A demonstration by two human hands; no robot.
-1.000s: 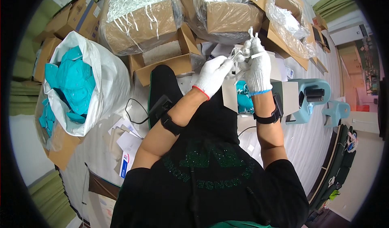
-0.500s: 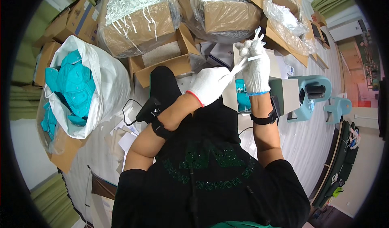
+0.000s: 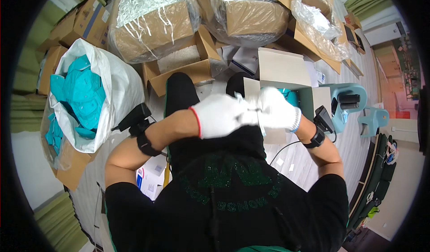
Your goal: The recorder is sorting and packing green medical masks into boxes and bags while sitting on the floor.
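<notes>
My left hand (image 3: pixel 217 116), in a white knit glove with a red cuff, is closed and meets my right hand in front of my lap. My right hand (image 3: pixel 278 111), gloved in white with a blue cuff, is closed too. A few thin white strips (image 3: pixel 261 123) are pinched between them, their ends poking out above and below. Motion blurs the fingertips. Just beyond my right hand stands an open carton (image 3: pixel 286 66) with a pale lid raised, and a teal item (image 3: pixel 290 96) shows inside it.
A white sack (image 3: pixel 121 84) of teal folded pieces (image 3: pixel 83 88) stands at left. Across the back are a plastic-lined box of shredded white strips (image 3: pixel 148 3), another lined box (image 3: pixel 257 19) and an open cardboard box (image 3: pixel 183 75). Blue plastic stools (image 3: pixel 347 117) stand at right.
Both hands have come down toward my lap and drawn together. My right hand has left its raised place over the carton, uncovering the lid. The strips moved with them.
</notes>
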